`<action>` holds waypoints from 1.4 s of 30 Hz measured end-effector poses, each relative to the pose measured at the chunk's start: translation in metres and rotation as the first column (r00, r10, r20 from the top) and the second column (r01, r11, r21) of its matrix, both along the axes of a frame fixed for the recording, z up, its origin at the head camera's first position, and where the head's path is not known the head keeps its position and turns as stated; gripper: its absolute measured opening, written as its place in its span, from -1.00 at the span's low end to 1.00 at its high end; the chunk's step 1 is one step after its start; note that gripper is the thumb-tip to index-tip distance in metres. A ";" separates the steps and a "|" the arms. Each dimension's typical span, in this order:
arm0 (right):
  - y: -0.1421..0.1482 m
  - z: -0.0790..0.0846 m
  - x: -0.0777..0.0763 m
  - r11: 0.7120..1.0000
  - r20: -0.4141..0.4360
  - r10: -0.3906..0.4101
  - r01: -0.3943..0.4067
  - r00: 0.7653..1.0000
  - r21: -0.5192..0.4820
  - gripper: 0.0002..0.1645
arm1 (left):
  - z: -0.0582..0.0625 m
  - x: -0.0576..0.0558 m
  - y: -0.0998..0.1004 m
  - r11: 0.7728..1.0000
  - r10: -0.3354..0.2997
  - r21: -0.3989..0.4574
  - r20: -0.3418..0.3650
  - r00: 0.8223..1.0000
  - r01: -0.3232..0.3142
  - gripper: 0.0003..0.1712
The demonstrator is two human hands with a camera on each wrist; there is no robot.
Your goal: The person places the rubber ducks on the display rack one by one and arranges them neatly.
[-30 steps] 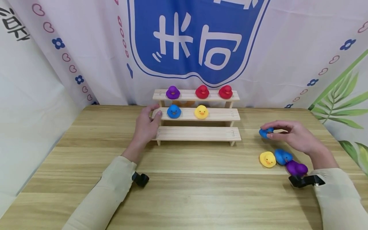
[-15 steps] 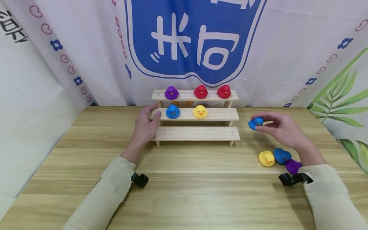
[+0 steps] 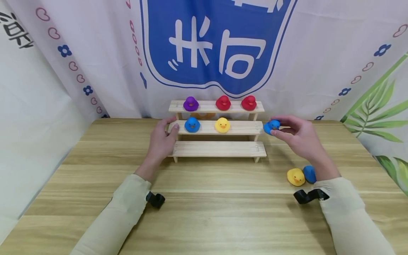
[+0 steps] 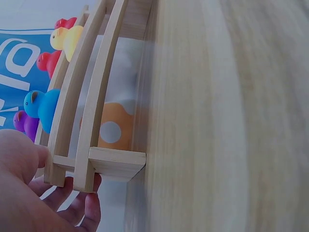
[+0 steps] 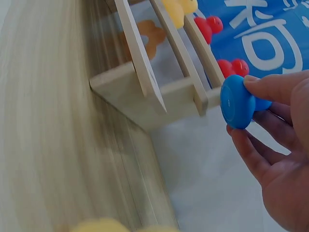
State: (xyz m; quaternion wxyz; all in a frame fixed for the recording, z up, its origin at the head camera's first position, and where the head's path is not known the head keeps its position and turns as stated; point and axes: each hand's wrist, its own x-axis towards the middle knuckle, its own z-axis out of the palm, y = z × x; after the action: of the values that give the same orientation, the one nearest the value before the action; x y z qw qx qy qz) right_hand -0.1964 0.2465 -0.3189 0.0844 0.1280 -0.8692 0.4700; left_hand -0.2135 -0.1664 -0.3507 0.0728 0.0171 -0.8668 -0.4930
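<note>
A three-tier wooden stand [image 3: 220, 149] is on the table. My left hand [image 3: 163, 139] grips its left end, thumb over the middle tier and fingers below in the left wrist view. My right hand [image 3: 298, 136] pinches a blue rubber duck [image 3: 271, 127] between thumb and fingers, in the air by the middle tier's right end; its flat base shows in the right wrist view. A second blue duck [image 3: 192, 124] and a yellow duck [image 3: 222, 125] sit on the middle tier. The top tier bears a purple duck [image 3: 191, 103] and two red ducks, one in the centre [image 3: 223, 103], one right [image 3: 249, 103].
On the table at right lie another yellow duck [image 3: 296, 177] and a blue duck [image 3: 309, 174], partly hidden by my right wrist. A printed curtain [image 3: 121, 71] hangs behind the table's back edge. The lowest tier bears no duck.
My right hand has lifted the blue duck from the table's right side and carried it left to the stand. Its forearm now covers the purple duck on the table. The left hand stays put.
</note>
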 end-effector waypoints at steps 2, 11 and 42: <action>-0.007 0.000 -0.001 1.000 0.012 0.005 -0.005 1.000 -0.010 -0.46 | 0.001 0.000 0.000 1.000 0.001 0.003 0.003 1.000 -0.001 -0.45; -0.035 -0.001 -0.011 0.998 0.048 0.044 -0.042 0.998 -0.041 -0.47 | 0.001 0.001 0.000 1.000 -0.002 0.003 0.013 1.000 0.002 -0.44; -0.056 -0.005 -0.015 0.999 0.052 0.035 -0.036 0.998 0.020 -0.49 | 0.001 0.001 0.001 1.000 -0.002 0.013 0.030 1.000 0.002 -0.43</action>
State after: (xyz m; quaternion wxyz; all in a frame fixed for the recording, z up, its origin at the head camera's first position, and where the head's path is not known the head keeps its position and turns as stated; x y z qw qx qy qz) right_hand -0.2116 0.1910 -0.3238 0.0520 0.1322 -0.8737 0.4653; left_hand -0.2127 -0.1652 -0.3497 0.0594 0.0239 -0.8646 -0.4983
